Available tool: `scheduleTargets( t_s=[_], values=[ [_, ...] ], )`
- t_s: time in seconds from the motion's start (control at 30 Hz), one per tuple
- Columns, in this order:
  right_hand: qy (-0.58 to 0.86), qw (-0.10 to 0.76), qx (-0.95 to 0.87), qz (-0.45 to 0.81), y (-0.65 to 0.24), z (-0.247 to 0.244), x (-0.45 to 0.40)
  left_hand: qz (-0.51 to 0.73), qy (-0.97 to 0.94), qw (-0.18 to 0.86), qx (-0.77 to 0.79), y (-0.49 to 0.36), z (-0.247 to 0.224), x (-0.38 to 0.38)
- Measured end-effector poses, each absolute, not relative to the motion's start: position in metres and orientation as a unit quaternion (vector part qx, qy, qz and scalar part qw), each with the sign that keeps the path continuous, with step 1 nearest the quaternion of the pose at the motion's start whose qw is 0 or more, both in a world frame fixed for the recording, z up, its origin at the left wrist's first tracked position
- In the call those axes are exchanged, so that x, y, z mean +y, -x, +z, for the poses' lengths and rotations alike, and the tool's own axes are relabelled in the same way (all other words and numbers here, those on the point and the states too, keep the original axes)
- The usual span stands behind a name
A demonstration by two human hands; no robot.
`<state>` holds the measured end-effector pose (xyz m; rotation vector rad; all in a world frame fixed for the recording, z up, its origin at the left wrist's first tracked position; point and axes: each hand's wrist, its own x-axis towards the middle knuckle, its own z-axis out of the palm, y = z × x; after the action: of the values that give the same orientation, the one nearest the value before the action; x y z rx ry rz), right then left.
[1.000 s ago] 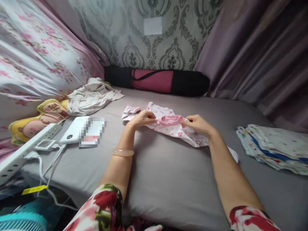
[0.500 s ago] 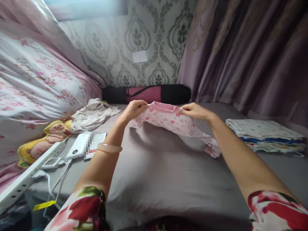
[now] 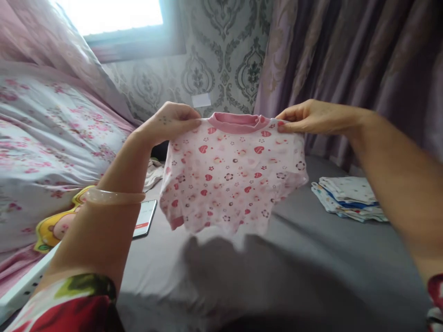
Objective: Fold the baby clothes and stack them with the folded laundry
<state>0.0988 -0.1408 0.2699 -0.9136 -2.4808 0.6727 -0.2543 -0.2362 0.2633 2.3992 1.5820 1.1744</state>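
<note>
A small pink baby shirt (image 3: 228, 170) with hearts, flowers and a darker pink neckband hangs in the air above the grey bed sheet. My left hand (image 3: 173, 121) pinches its left shoulder between thumb and fingers. At the other shoulder, my right hand (image 3: 311, 117) is closed on the cloth in the same way. The shirt is spread facing me, with its sleeves drooping at both sides and its lower edge hanging loose over its shadow. A pale bangle (image 3: 114, 197) circles my left forearm.
A stack of folded clothes (image 3: 349, 196) lies on the sheet (image 3: 294, 267) at right. Left are a phone (image 3: 147, 216), a white power strip (image 3: 26, 288), a yellow cartoon cushion (image 3: 51, 230) and a partly hidden pale cloth (image 3: 154, 173). Curtains (image 3: 332, 69) hang at the right.
Both hands have lifted the shirt up and toward me, and it now hangs spread upright instead of trailing near the sheet. The view has tilted upward, showing more window.
</note>
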Motion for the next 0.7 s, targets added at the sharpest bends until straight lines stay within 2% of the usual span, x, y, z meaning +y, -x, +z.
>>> scheduleTargets(
  t_s=[0.17, 0.27, 0.4, 0.53, 0.6, 0.7],
  values=[
    [0.379, 0.243, -0.891, 0.061, -0.090, 0.263, -0.121, 0.375, -0.760, -0.062, 0.526, 0.264, 0.245, -0.213],
    [0.408, 0.326, -0.851, -0.047, -0.080, 0.257, -0.124, 0.402, -0.742, -0.143, 0.517, 0.258, 0.242, -0.207],
    [0.407, 0.437, -0.789, -0.146, -0.074, 0.256, -0.142, 0.498, -0.685, -0.227, 0.481, 0.245, 0.247, -0.213],
    [0.393, 0.355, -0.845, -0.073, -0.078, 0.256, -0.148, 0.483, -0.724, -0.115, 0.479, 0.245, 0.246, -0.213],
    [0.390, 0.364, -0.843, -0.068, -0.080, 0.255, -0.143, 0.491, -0.724, -0.064, 0.480, 0.250, 0.243, -0.208],
    [0.380, 0.357, -0.849, -0.080, -0.080, 0.253, -0.131, 0.504, -0.714, -0.043, 0.485, 0.254, 0.238, -0.202]
  ],
)
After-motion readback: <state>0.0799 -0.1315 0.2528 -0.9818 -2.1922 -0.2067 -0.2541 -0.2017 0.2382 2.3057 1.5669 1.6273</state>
